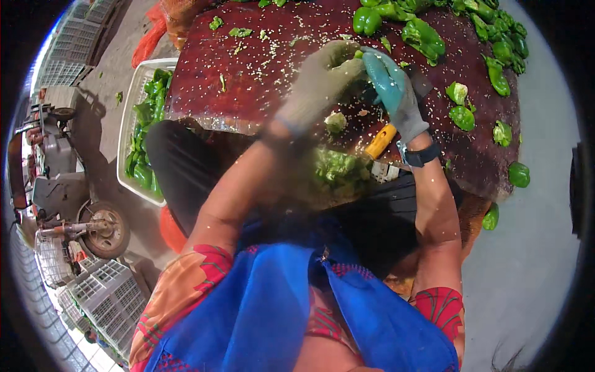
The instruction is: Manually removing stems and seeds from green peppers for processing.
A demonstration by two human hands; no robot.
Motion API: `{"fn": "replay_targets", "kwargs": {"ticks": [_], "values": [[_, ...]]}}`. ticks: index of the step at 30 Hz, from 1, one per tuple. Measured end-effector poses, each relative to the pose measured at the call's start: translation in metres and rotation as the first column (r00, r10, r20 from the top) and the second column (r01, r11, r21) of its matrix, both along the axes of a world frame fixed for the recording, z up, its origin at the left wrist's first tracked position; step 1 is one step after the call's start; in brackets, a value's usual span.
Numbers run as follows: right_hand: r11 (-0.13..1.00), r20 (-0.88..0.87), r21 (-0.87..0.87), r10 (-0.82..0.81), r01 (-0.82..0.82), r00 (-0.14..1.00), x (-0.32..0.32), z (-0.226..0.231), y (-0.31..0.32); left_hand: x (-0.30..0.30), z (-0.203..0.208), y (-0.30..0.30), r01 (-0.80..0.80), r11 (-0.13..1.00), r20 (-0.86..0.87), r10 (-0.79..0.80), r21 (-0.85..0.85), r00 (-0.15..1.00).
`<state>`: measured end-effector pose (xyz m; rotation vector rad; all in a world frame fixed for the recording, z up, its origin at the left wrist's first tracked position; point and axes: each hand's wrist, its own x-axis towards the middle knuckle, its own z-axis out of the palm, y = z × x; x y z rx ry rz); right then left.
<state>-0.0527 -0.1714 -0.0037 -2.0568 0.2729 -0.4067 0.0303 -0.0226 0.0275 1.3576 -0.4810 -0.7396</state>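
Note:
My left hand (321,80), in a pale work glove, is closed with its fingertips around a small piece of green bell pepper (358,54). The fingertips of my right hand (392,90), in a grey glove with a teal coating, meet them at that same piece. Most of what lies between the two hands is hidden. Below my right wrist, a yellow handle (380,141) rests on the dark red tabletop (211,74), and a dark flat shape (421,85) shows beside the right hand. A pale pepper core (336,123) lies beneath my left hand.
Whole green peppers (423,41) are heaped along the far right. Cut pieces (462,116) and many seeds lie scattered. A white crate (127,139) of peppers stands at the left, pepper scraps (338,167) are in front of me, and a wheeled vehicle (102,229) is farther left.

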Motion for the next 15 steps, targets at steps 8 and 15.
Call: {"fn": "replay_targets", "kwargs": {"ticks": [8,15], "values": [[0.949,0.141,0.301,0.055,-0.096,0.988,0.004,-0.017,0.003,-0.004,-0.017,0.001,-0.036,0.996,-0.267,0.012,-0.086,0.964],[0.608,0.127,0.790,-0.048,-0.072,0.991,0.011,-0.023,-0.008,0.015,-0.030,0.009,-0.059,0.916,-0.568,-0.194,-0.396,0.800]]}}
